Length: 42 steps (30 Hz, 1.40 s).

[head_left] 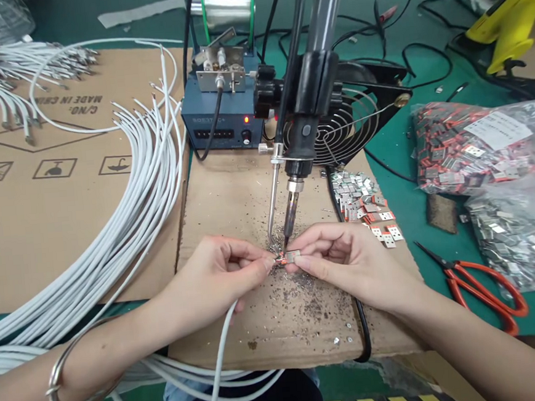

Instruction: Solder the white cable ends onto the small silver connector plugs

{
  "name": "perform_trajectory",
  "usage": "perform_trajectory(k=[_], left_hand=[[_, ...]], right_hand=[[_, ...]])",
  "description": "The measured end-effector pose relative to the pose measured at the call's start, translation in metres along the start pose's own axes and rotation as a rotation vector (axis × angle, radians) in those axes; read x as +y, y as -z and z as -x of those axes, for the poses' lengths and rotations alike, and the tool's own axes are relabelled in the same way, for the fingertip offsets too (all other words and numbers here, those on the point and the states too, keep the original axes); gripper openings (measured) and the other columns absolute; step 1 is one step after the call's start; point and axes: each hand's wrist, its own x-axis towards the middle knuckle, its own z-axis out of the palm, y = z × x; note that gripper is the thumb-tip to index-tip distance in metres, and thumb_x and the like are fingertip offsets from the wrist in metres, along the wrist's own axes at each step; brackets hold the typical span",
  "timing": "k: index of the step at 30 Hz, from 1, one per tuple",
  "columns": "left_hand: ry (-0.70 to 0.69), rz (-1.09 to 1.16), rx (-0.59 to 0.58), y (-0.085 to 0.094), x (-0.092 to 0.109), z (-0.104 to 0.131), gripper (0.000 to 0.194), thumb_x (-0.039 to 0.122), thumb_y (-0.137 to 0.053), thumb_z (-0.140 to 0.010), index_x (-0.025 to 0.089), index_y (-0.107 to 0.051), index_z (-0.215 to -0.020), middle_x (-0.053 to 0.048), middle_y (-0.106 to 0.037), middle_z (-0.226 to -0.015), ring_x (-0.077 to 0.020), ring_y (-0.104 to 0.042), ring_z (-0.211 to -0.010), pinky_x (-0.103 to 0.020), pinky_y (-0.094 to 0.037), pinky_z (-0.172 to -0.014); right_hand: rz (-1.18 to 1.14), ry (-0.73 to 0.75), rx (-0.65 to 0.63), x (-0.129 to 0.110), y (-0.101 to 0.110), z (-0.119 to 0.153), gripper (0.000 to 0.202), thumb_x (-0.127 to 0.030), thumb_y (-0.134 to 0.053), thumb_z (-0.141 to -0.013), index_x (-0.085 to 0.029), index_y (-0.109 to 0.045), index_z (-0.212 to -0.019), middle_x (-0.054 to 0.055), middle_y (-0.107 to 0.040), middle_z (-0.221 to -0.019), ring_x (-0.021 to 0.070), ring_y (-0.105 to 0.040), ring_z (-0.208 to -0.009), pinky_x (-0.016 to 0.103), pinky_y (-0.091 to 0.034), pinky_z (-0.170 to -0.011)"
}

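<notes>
Green tabletop (412, 220) spreads before us, with a brown cardboard sheet (230, 194) lying on it, strewn with dark specks and metallic bits. At its middle, our left hand (224, 269) is closed around a white, round cable (222, 343), thumb and finger pinched together near its end, while the rest droops below toward our lap. Our right hand (341, 256) has a small, flat, silver metal connector (293, 256) clamped between thumb and fingers; it sits right at our left fingertips, just below the dark tip of a black soldering iron (291, 214). Whether tip and connector touch, we cannot tell.

Behind stands a blue, box-shaped soldering station (219, 124) with a red light lit. On our left curves a thick bundle of white cables (143, 179). Beside our right hand lie loose silver-and-orange connectors (373, 211); farther right, we have orange-handled metal pliers (482, 282) near two clear plastic bags of metal parts (476, 147).
</notes>
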Motion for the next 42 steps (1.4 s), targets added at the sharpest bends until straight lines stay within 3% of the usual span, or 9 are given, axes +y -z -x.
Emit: perform_trajectory(k=[8,19,26,42], left_hand=[[0.018,0.011,0.023,0.0003,0.0007,0.0015,0.012,0.015,-0.056,-0.078,0.013,-0.065,-0.07,0.009,-0.047,-0.036,-0.0041,-0.041,-0.028,-0.012,-0.034,-0.028],[0.086,0.001,0.078,0.002,0.0026,0.0024,0.021,0.021,-0.062,-0.074,0.014,-0.057,-0.054,0.007,-0.05,-0.038,-0.0042,-0.042,-0.027,-0.012,-0.033,-0.028],[0.061,-0.092,0.095,0.0019,-0.0016,-0.0008,0.022,0.027,-0.061,-0.073,0.015,-0.057,-0.055,0.007,-0.047,-0.036,-0.0054,-0.041,-0.027,-0.014,-0.032,-0.028],[0.016,-0.091,0.072,0.002,-0.0047,0.001,0.019,0.028,-0.06,-0.072,0.015,-0.059,-0.057,0.006,-0.049,-0.038,-0.0057,-0.042,-0.027,-0.014,-0.032,-0.027]], right_hand=[[-0.03,0.038,-0.025,-0.0018,0.0006,0.0017,0.007,-0.019,-0.068,-0.075,-0.015,-0.065,-0.081,0.004,-0.072,-0.074,0.0114,-0.067,-0.066,0.019,-0.052,-0.059],[-0.03,0.072,-0.019,0.0,0.0008,0.0012,0.008,-0.018,-0.068,-0.075,-0.014,-0.065,-0.081,0.004,-0.072,-0.072,0.0099,-0.067,-0.064,0.016,-0.052,-0.057],[0.013,0.026,0.037,-0.0001,-0.0013,-0.0012,0.008,-0.019,-0.069,-0.072,-0.014,-0.065,-0.078,0.004,-0.072,-0.069,0.0098,-0.066,-0.06,0.016,-0.051,-0.054],[-0.055,0.04,0.021,-0.0003,-0.0005,0.0003,0.006,-0.013,-0.067,-0.073,-0.015,-0.067,-0.079,0.002,-0.073,-0.071,0.0083,-0.068,-0.064,0.012,-0.052,-0.057]])
